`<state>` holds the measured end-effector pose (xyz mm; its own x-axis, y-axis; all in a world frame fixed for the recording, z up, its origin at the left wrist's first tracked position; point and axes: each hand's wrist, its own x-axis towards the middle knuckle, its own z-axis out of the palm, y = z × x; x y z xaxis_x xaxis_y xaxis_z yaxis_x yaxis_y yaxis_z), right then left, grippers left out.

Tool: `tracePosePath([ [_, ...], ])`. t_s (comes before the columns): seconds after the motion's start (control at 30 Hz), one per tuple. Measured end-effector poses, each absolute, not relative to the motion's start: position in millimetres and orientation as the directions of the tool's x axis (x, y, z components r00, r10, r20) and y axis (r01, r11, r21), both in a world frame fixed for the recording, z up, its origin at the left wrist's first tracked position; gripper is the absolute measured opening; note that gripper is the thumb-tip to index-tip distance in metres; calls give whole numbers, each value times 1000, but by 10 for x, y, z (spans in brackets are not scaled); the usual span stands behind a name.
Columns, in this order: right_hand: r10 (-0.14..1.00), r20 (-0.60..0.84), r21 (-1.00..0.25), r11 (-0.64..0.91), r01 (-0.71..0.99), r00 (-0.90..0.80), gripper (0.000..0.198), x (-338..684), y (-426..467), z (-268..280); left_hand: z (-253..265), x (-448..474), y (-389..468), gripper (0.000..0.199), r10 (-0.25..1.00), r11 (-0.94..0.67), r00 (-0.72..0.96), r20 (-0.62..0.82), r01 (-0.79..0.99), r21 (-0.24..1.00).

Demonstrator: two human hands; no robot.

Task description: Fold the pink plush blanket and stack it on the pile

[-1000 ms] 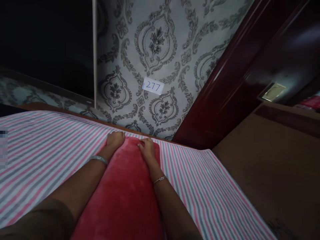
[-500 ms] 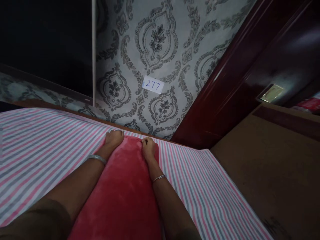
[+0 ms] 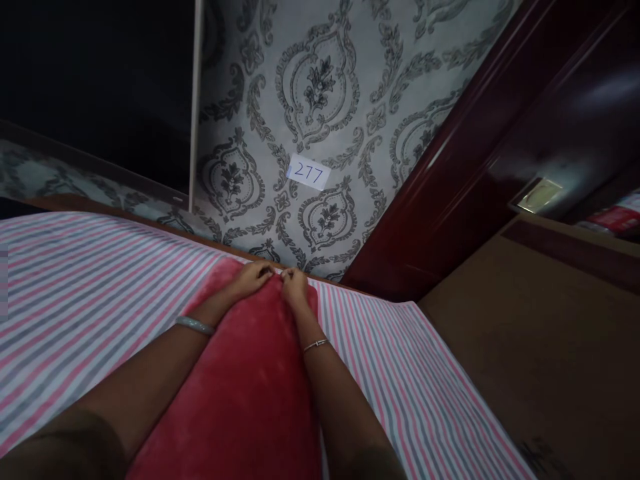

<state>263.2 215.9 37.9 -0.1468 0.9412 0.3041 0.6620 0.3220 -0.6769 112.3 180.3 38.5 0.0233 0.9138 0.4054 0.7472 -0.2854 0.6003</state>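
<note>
A red plush blanket (image 3: 250, 373), folded into a long strip, runs away from me over a striped sheet (image 3: 110, 267). At its far end my left hand (image 3: 254, 277), with a pale bangle on the wrist, is closed with curled fingertips at the blanket's edge. Close beside it on the right, my right hand (image 3: 295, 287) pinches the same far edge, a thin bracelet on its wrist. The two sets of fingertips are only a small gap apart. The blanket's near end runs out of view below.
Behind the far edge stands a patterned wall (image 3: 320, 87) with a paper label (image 3: 309, 172) reading 277. A dark screen (image 3: 95, 87) is at the upper left. To the right are a dark red glossy wooden panel (image 3: 425, 193) and a cardboard box (image 3: 540, 347).
My left hand has moved right along the blanket's far edge, from its left side to near my right hand. The right hand stays almost where it was.
</note>
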Motion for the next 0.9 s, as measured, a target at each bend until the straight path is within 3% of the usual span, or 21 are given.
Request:
tracePosePath([
  [0.27, 942, 329, -761, 306, 572, -66, 23, 2610, 2102, 149, 188, 1066, 1918, 24, 936, -312, 110, 335, 700, 643],
  [0.57, 945, 306, -819, 324, 474, -116, 28, 2571, 2137, 47, 132, 1119, 1958, 17, 950, -251, 66, 305, 743, 620],
  [0.9, 948, 282, -851, 317, 419, -145, 18, 2618, 2092, 94, 156, 1197, 1918, 15, 955, -220, 54, 292, 791, 572],
])
